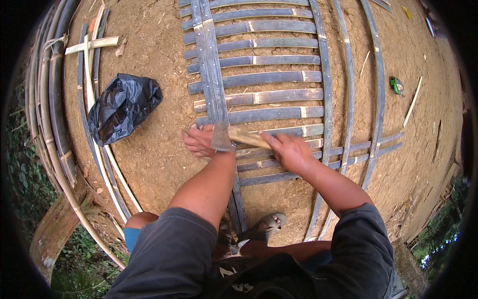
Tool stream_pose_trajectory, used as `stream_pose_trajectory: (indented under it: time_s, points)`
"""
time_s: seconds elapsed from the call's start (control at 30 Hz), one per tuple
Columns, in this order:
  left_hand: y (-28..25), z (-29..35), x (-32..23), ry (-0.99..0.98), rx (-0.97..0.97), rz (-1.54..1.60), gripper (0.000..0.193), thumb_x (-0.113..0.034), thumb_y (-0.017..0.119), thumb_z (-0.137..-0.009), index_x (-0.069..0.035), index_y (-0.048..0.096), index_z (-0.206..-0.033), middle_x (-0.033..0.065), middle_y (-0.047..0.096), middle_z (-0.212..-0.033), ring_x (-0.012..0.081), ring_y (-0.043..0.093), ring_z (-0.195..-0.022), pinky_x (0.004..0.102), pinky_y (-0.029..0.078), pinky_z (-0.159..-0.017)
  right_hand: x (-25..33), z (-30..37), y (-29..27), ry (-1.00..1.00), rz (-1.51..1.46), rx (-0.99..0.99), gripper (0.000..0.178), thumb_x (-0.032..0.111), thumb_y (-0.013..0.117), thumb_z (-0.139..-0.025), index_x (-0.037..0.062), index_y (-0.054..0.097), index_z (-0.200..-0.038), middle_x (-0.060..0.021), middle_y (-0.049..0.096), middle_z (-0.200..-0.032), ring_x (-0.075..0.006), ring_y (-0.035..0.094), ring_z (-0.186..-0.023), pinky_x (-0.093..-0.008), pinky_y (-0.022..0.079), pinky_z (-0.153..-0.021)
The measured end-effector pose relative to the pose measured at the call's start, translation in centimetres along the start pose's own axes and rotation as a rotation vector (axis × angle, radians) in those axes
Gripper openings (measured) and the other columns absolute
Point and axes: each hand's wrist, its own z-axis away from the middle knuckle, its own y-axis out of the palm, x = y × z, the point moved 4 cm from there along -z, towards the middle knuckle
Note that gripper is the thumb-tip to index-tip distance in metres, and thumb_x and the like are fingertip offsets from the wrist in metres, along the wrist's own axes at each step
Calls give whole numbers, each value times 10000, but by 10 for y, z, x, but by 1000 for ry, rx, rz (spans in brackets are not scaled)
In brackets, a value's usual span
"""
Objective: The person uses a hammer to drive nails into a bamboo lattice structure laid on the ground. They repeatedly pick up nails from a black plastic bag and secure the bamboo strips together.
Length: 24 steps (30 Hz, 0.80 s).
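Observation:
My right hand (293,152) grips the wooden handle of a hatchet (249,138), slightly smeared by motion. Its broad metal head (221,138) hangs over my left wrist and the double bamboo strip (210,60). At the left edge of that strip my left hand (199,141) is closed with curled fingers; the hatchet head partly covers it, and what it holds cannot be made out. Below lies a ladder-like bamboo frame, with dark split slats (274,79) laid crosswise between the double strip and a single long strip (323,65) on the right.
A black plastic bag (124,107) lies to the left, beside loose bamboo strips (94,65). Long bamboo poles (59,99) line the left edge. Further long strips (379,74) lie right of the frame, then a green tape measure (397,85). My sandalled foot (271,222) is near the frame.

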Motion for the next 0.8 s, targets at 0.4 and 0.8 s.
stream_pose_trajectory:
  time_s: [0.4, 0.8]
  points:
    - [-2, 2, -1, 13, -11, 23, 192, -49, 569, -885, -118, 615, -1058, 140, 605, -1316, 336, 554, -1250, 519, 400, -1027, -11, -5, -4, -101, 60, 37, 793, 52, 657, -857, 333, 411, -1556, -95, 604, -932, -320, 680, -844, -478, 562, -696]
    - [1, 6, -11, -3, 54, 15, 151, -85, 587, -908, -99, 617, -1055, 152, 551, -1385, 341, 483, -1323, 522, 362, -1066, -4, 10, -11, -33, 44, -5, 788, 98, 714, -823, 303, 449, -1537, -89, 581, -917, -309, 667, -841, -463, 560, -704]
